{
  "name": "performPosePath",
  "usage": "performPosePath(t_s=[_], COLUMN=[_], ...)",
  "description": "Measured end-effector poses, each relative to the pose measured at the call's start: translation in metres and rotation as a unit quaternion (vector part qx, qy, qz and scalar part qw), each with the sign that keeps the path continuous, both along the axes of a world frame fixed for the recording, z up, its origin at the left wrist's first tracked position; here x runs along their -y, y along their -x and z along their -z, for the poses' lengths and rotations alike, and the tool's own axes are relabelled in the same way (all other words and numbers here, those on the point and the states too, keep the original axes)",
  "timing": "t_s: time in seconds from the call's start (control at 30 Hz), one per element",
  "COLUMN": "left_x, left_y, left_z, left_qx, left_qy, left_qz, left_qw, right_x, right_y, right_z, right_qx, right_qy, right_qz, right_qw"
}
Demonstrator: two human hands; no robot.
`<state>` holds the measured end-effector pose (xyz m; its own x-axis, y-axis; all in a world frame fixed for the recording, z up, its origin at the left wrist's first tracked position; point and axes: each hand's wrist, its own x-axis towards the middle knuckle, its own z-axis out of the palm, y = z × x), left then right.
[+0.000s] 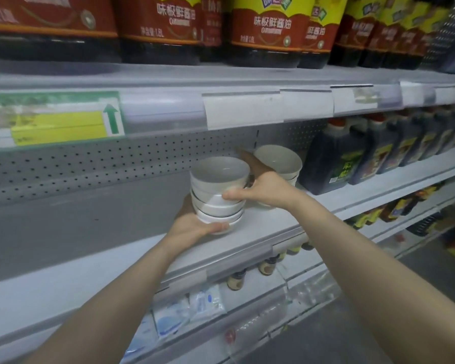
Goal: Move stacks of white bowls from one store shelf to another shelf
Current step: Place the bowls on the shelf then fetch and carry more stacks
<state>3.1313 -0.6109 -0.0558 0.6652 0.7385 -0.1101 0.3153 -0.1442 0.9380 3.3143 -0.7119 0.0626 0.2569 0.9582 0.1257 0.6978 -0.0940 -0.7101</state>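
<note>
A stack of several white bowls [218, 193] stands at the middle of a grey store shelf [260, 232]. My left hand [195, 227] grips the stack's base from the left, thumb curled across the lowest bowl. My right hand [260, 190] holds the stack's upper right side, thumb pressed on a middle bowl. A second stack of white bowls [279, 164] sits just behind and to the right, partly hidden by my right hand. Whether the held stack rests on the shelf or hangs just above it I cannot tell.
Dark sauce jugs [334, 158] line the same shelf right of the bowls. Large soy sauce bottles [268, 30] fill the shelf above, whose price rail [242, 109] overhangs. Small jars [237, 281] and white packets [205, 300] sit on lower shelves. A perforated back panel [90, 164] lies left.
</note>
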Motion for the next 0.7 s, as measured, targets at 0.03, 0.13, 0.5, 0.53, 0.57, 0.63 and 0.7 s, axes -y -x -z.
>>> performPosePath(t_s=[0.03, 0.13, 0.5, 0.53, 0.57, 0.63, 0.7], left_x=[0.0, -0.004, -0.019, -0.022, -0.022, -0.024, -0.026], left_y=[-0.006, -0.023, -0.05, -0.05, -0.049, -0.048, -0.048], left_z=[0.002, 0.006, 0.005, 0.007, 0.006, 0.007, 0.009], left_qx=[-0.007, 0.01, 0.073, 0.074, 0.071, 0.071, 0.075], left_qy=[0.013, 0.045, -0.039, -0.04, -0.04, -0.041, -0.041], left_qz=[-0.001, -0.013, -0.054, -0.046, -0.041, -0.039, -0.035], left_qw=[1.0, 0.999, 0.995, 0.995, 0.996, 0.996, 0.996], right_x=[-0.003, -0.012, -0.041, -0.041, -0.042, -0.043, -0.042], right_y=[-0.004, -0.019, -0.055, -0.056, -0.056, -0.058, -0.058], right_z=[0.0, -0.001, -0.005, -0.005, -0.005, -0.003, -0.003], right_qx=[0.032, 0.128, 0.232, 0.229, 0.226, 0.22, 0.216], right_qy=[-0.006, -0.001, 0.047, 0.047, 0.047, 0.052, 0.056], right_qz=[-0.006, -0.033, -0.048, -0.049, -0.049, -0.051, -0.051], right_qw=[0.999, 0.991, 0.97, 0.971, 0.972, 0.973, 0.973])
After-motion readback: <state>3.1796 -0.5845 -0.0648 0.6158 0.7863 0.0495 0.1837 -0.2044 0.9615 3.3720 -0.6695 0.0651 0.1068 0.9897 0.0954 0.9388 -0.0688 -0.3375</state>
